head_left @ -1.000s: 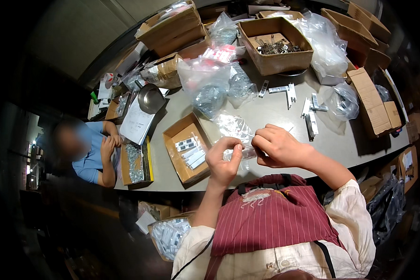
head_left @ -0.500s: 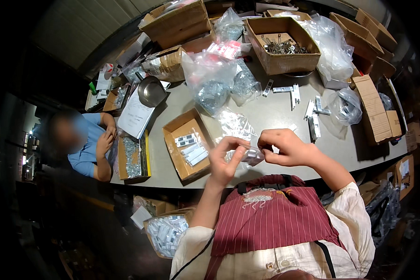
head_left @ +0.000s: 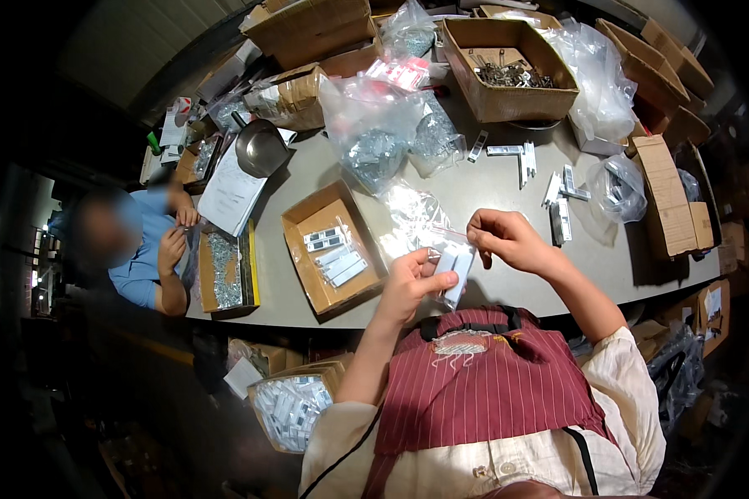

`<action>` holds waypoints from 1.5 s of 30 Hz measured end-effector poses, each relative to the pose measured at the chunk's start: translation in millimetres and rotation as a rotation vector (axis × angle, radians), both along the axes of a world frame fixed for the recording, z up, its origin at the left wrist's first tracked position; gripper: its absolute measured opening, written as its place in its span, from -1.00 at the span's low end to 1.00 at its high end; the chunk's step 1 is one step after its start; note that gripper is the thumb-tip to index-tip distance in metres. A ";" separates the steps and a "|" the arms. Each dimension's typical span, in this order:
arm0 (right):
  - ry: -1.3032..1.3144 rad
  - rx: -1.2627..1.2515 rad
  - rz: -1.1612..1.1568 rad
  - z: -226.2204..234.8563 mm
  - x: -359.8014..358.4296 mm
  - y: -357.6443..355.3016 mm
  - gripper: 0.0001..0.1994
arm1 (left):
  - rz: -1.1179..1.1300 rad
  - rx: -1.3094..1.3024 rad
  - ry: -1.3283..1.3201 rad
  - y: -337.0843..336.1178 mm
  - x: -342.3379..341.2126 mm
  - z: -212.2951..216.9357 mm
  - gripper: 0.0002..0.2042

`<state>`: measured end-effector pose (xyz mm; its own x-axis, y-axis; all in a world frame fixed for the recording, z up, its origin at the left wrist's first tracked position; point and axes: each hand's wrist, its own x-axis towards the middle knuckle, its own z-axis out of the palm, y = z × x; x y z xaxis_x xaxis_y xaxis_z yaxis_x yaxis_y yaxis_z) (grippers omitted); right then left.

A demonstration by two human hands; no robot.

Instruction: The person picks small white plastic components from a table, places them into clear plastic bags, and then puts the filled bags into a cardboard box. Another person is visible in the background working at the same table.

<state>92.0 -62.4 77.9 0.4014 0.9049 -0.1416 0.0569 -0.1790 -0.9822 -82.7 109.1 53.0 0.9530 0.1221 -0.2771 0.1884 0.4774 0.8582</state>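
Observation:
My left hand [head_left: 414, 284] is closed around a small clear zip-lock bag [head_left: 448, 236], its thumb pressed across the front. Inside the bag are pale grey rectangular parts [head_left: 451, 274], tilted upright. A red line runs along the bag's upper edge. My right hand [head_left: 509, 243] is at that edge's right end, fingers curled and pinched at the bag's corner; the exact contact is small. Just beyond the hands lie shiny clear bags [head_left: 416, 218] on the table. To the left, an open cardboard box [head_left: 298, 241] holds similar flat parts with dark windows.
Across the table [head_left: 308, 170], a co-worker [head_left: 146, 249] sits beside a box of small metal pieces [head_left: 226, 270]. Bulging plastic bags [head_left: 374, 137], a metal scoop [head_left: 260, 150] and a box of metal clips [head_left: 508, 104] stand farther back. Loose rectangular parts [head_left: 561, 220] lie right.
The bag has turned upright in my left hand, showing the parts' flat faces. My right hand has risen slightly to its upper edge. The co-worker's hands have moved apart a little.

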 end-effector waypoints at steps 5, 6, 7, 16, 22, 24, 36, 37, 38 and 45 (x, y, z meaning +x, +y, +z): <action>-0.239 -0.060 0.051 17.1 1.8 0.9 -0.73 | 0.001 -0.032 0.011 0.9 4.2 -8.3 -0.60; -0.280 -0.014 0.072 20.4 -0.8 -1.4 -0.74 | 0.001 -0.045 -0.005 0.5 3.8 -11.3 -0.60; -0.323 0.032 0.092 25.7 -5.5 -4.7 -0.74 | 0.000 -0.057 -0.024 0.5 4.0 -12.0 -0.60; -0.426 0.098 0.140 27.5 -8.3 -5.5 -0.79 | 0.161 0.050 -0.229 5.9 17.9 -14.4 -0.81; -0.506 0.174 0.009 12.0 -3.9 -3.2 -0.79 | 0.368 0.161 -0.286 -1.6 11.9 -7.5 -0.88; -0.683 0.159 0.011 10.1 -7.8 -1.3 -0.80 | 0.407 0.358 -0.316 -1.9 8.7 -6.8 -0.89; -0.954 0.380 0.158 -1.4 -24.8 28.7 -0.80 | 0.477 0.834 -0.276 3.5 -9.8 -5.5 -0.94; -0.956 0.404 0.164 -3.9 -25.3 32.3 -0.81 | 0.505 0.835 -0.265 9.1 -13.9 -6.4 -0.94; -0.978 0.414 0.160 -3.1 -25.5 35.1 -0.82 | 0.563 0.755 -0.263 14.7 -16.0 -3.4 -0.93; -0.912 0.107 0.262 -71.9 2.0 61.5 -0.78 | 0.947 0.715 -0.216 80.1 -50.7 -32.2 -0.94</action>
<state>94.0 -0.9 6.0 0.0988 0.9716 0.2149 0.8344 0.0368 -0.5499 -133.4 189.2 20.8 0.4207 0.8588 0.2925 -0.1592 -0.2476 0.9557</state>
